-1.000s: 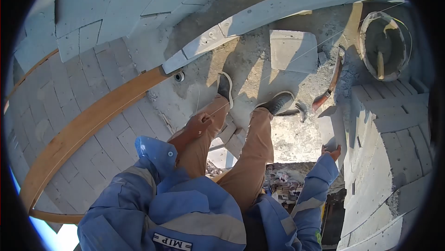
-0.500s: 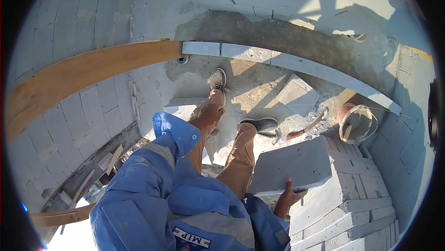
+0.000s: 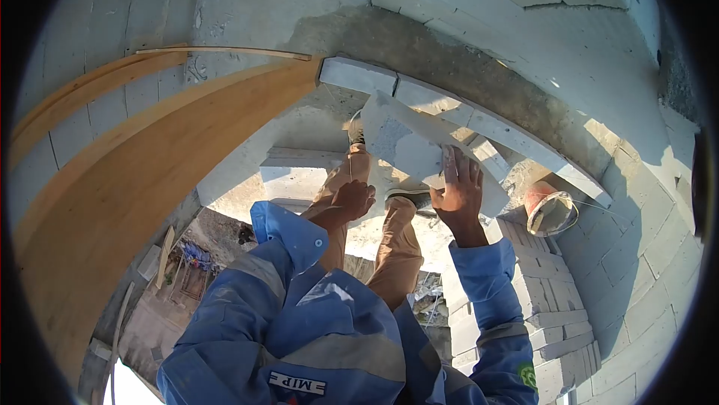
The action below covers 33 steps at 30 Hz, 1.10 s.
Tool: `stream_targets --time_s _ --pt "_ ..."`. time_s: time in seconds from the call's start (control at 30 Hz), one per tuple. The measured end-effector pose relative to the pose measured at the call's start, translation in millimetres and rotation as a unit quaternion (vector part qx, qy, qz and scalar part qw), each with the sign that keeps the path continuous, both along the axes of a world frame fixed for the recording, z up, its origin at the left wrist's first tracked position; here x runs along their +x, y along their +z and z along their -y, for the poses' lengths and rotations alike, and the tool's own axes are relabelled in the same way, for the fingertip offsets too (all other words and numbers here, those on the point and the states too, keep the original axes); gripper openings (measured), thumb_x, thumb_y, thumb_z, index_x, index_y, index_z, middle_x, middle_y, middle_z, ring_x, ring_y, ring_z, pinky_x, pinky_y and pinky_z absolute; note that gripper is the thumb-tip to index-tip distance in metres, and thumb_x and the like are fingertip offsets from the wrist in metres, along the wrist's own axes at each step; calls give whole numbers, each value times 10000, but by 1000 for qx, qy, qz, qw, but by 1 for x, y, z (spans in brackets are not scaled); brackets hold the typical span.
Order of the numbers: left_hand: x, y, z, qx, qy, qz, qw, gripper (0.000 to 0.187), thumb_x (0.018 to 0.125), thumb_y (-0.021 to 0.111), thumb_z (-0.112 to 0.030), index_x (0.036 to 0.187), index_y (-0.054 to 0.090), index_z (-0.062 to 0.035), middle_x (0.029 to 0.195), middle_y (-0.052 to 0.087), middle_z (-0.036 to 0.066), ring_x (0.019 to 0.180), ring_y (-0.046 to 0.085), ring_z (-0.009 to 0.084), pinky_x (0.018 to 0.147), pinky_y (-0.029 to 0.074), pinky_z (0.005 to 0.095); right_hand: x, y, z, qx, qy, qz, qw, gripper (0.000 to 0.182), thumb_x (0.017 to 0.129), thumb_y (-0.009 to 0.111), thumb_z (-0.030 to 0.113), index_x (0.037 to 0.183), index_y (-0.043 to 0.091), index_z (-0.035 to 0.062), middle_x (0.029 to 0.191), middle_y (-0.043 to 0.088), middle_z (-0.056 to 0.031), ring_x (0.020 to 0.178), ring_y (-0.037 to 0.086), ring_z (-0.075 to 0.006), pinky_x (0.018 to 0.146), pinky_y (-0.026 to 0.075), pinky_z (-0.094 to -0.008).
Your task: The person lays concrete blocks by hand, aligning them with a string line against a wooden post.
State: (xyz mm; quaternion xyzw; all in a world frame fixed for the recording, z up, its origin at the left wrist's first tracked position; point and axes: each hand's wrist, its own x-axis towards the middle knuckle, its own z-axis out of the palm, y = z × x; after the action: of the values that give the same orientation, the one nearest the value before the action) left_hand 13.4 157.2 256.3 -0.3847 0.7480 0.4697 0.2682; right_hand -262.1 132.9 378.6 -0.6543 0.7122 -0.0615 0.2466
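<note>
My right hand [image 3: 458, 194] is on a large, flat grey block [image 3: 404, 139], gripping its near right part with fingers stretched over the face. The block is tilted, and its far end overlaps the low row of pale blocks [image 3: 427, 94]. By my left knee, my left hand [image 3: 352, 201] is closed with its fingers curled; whatever may be inside them is hidden. A stack of pale blocks [image 3: 550, 308] rises beside my right arm.
A curved-looking wooden board [image 3: 165, 143] spans the left side, with a thinner strip [image 3: 225, 50] behind it. A reddish bucket [image 3: 550, 209] with pale residue stands at the right, near the block wall [image 3: 636, 255]. Debris [image 3: 198, 255] lies low at the left.
My right hand has carried the grey block forward and left from beside the stack to the low row. My left hand remains by the knee. The view has shifted, showing more of the board.
</note>
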Motion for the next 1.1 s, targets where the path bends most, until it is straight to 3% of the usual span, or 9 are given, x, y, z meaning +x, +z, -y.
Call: stream_targets --time_s 0.1,0.17,0.37,0.47,0.8,1.1 --pt "14 -1 8 -9 30 -12 999 276 897 634 -332 1025 651 -89 1004 669 118 1029 617 299 857 513 436 20 -37 56 -2 48 16 999 849 660 743 114 1439 412 45 1348 492 -179 1163 488 -394 986 413 -495" --pt "25 -14 3 -22 55 -20 998 288 890 639 -341 1028 654 -89 1011 670 119 1027 618 303 862 510 440 39 -64 82 -35 75 0 997 690 753 625 60 1422 465 106 1311 511 -145 1139 511 -345 972 426 -469" --pt "45 -11 25 -21 147 -69 987 280 835 668 -305 970 668 -60 980 681 155 949 637 354 851 494 473 79 -114 119 -43 115 -68 990 632 827 595 110 1444 468 157 1284 547 -128 1099 540 -329 973 440 -461" --pt "52 -10 36 -28 148 -76 986 282 839 665 -301 970 666 -52 939 681 153 912 647 354 828 504 460 88 -128 125 -38 119 -62 990 710 777 634 53 1454 439 140 1312 524 -136 1124 523 -332 975 430 -466" --pt "60 -15 49 -15 164 -38 986 308 847 665 -314 993 651 -42 871 668 143 838 659 330 742 528 432 92 -132 137 -47 127 -60 989 660 812 610 76 1449 446 130 1307 532 -136 1112 533 -328 967 438 -460" --pt "59 -9 64 37 165 -19 985 302 849 667 -305 993 649 -40 883 660 136 851 656 316 758 526 418 99 -132 145 -29 120 -49 991 673 791 628 82 1440 453 117 1307 532 -122 1113 529 -322 949 445 -464"
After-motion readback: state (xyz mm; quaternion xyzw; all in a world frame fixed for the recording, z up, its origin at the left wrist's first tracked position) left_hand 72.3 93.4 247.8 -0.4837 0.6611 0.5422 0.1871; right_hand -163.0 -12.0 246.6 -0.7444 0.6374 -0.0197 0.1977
